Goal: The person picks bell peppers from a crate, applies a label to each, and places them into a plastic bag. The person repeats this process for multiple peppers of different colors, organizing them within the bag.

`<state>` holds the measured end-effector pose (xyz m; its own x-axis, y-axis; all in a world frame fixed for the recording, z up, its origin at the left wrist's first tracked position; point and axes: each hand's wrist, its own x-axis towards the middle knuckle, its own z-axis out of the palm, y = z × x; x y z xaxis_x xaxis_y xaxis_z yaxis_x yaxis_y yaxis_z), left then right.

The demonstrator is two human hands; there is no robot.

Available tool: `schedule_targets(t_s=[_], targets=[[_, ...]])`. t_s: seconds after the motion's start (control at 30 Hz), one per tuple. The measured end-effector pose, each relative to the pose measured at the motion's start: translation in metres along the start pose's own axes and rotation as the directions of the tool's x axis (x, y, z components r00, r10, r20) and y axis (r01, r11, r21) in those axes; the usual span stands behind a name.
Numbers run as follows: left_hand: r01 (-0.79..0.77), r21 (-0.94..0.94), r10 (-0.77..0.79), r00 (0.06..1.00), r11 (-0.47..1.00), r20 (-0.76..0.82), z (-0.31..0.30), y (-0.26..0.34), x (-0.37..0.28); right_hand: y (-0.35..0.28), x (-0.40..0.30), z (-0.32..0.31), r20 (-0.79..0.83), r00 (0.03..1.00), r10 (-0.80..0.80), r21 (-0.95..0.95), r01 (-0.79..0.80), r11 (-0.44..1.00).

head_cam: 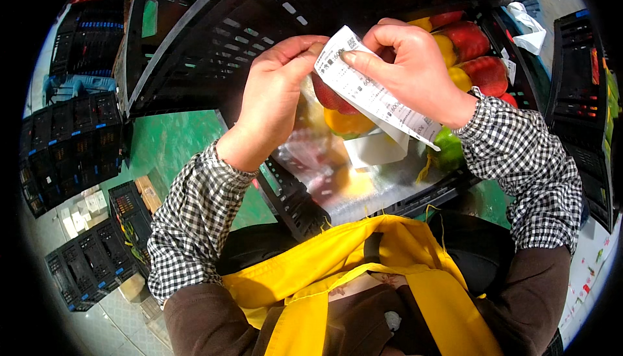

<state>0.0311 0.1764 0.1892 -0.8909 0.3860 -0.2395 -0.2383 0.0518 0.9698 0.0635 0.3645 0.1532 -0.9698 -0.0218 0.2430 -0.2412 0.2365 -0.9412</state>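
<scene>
A strip of white printed labels point(379, 94) hangs between my hands, its lower part folded back to show a blank side. My right hand point(411, 66) pinches the strip near its top, thumb on the printed face. My left hand point(280, 96) has thumb and forefinger pinched together at the strip's upper left edge; its fingertips are partly hidden. Below lies a black plastic crate point(297, 205) holding red and yellow bell peppers point(348, 122). Clear plastic film point(336, 171) covers some of them and glares in the light. A green bell pepper point(447, 149) lies right of the strip.
Another black crate point(194, 64) stands tilted behind my left hand. Stacked black crates point(73, 147) line the left side, with more crates point(581, 113) at the right. Crumpled white paper point(528, 27) lies at upper right. My yellow apron point(302, 254) borders the near crate.
</scene>
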Motion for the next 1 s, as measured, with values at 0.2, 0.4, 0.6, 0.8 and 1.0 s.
schedule_targets(t_s=[0.2,0.4,0.6,0.8,1.0], targets=[[-0.023,0.147,0.023,1.000,0.989,0.000,0.003,0.007,-0.003,-0.001,0.001,-0.003,0.065,0.998,-0.009,-0.011,0.010,1.000],[-0.154,0.204,0.162,0.987,0.967,-0.021,-0.003,-0.002,-0.011,-0.009,-0.011,-0.025,0.430,0.882,0.195,0.055,-0.241,0.969],[-0.159,0.228,0.187,0.976,0.961,-0.109,-0.015,-0.002,-0.014,-0.007,-0.035,-0.041,0.738,0.628,0.248,-0.062,-0.303,0.951],[-0.219,0.606,0.229,0.971,0.765,0.062,-0.009,0.009,-0.012,-0.014,-0.028,-0.029,0.714,0.700,-0.016,0.165,-0.147,0.975],[-0.225,0.478,0.171,0.973,0.849,0.154,-0.046,-0.005,-0.020,0.038,-0.035,-0.030,0.771,0.609,0.188,0.044,-0.345,0.938]])
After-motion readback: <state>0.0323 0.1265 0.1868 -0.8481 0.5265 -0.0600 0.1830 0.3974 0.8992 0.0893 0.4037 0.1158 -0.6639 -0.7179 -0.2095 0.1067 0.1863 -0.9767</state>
